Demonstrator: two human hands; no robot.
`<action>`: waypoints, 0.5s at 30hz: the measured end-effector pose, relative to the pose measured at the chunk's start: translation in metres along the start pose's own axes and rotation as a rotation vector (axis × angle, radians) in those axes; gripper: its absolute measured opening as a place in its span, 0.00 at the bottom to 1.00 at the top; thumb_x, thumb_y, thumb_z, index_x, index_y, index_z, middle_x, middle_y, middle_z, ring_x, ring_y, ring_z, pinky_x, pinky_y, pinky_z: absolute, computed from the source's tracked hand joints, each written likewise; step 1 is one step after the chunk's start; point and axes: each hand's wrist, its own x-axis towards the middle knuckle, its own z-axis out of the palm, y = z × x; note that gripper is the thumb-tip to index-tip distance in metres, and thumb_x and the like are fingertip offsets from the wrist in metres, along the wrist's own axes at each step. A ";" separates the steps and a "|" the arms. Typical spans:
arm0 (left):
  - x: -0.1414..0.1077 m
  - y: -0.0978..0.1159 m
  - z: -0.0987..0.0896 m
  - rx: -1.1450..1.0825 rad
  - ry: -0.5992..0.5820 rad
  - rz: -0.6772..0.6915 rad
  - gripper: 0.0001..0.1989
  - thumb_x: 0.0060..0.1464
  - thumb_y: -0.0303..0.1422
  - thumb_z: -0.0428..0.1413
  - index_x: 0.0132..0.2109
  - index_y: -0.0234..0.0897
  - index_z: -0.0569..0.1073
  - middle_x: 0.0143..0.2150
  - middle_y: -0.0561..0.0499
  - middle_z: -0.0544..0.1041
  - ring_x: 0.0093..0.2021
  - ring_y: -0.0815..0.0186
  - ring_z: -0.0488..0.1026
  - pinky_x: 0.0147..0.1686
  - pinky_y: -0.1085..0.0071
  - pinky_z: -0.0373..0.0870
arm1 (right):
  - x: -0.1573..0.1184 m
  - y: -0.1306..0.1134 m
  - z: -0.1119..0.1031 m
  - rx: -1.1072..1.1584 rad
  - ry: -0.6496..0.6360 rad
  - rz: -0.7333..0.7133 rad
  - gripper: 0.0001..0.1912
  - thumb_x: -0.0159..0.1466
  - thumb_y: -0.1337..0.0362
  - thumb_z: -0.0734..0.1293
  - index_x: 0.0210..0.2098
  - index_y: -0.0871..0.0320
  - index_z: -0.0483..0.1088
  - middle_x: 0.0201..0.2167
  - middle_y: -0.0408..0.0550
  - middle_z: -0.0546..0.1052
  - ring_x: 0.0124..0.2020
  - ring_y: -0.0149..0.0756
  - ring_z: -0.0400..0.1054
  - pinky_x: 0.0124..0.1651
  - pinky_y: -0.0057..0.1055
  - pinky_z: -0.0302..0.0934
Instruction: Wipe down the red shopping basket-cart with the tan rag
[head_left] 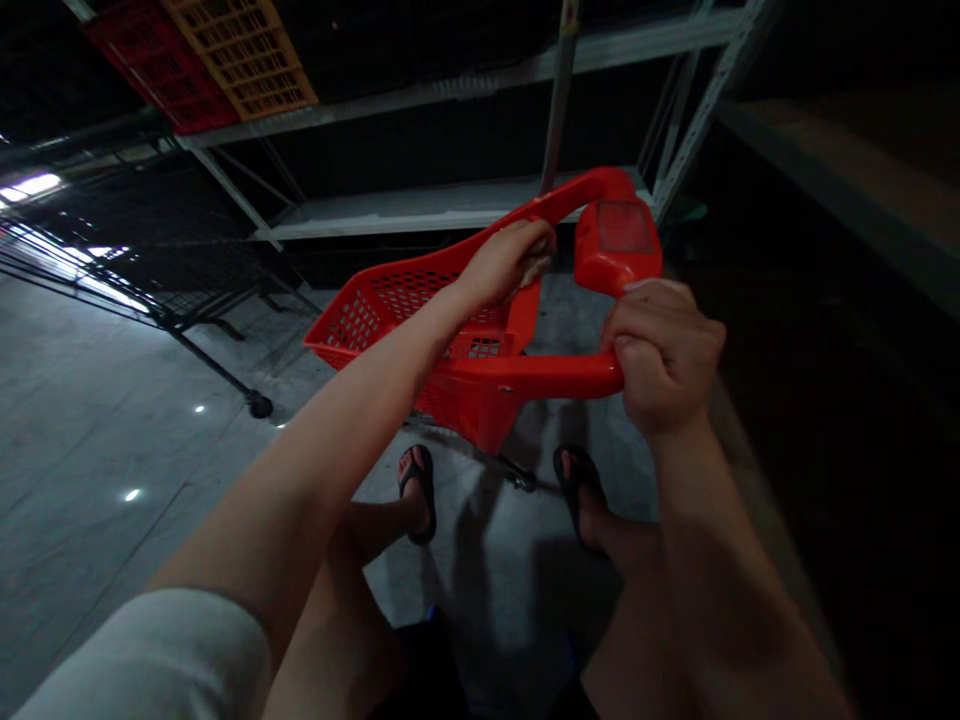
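Your left hand (pixel 504 262) wraps the upper handle bar (pixel 577 195) of the red plastic shopping basket (pixel 382 315), mid-frame; your right hand (pixel 664 355) grips the lower handle bar (pixel 559 376), fingers (pixel 637 335) clamped. The basket's long axis rises toward the right of the frame, its handle end closer to your right hand

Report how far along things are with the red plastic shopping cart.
Done: both hands are already on the red plastic shopping cart. In hand: the left hand grips its far rim, the right hand its curved handle. Left: the yellow plastic crate and red plastic crate sit untouched on the grey metal shelf overhead.
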 end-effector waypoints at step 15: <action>-0.049 0.064 -0.021 0.003 -0.262 0.173 0.15 0.63 0.27 0.50 0.54 0.42 0.73 0.58 0.46 0.72 0.61 0.65 0.66 0.59 0.63 0.65 | -0.004 -0.004 -0.014 -0.009 0.047 -0.020 0.08 0.49 0.69 0.58 0.16 0.54 0.59 0.14 0.41 0.64 0.20 0.35 0.61 0.39 0.43 0.60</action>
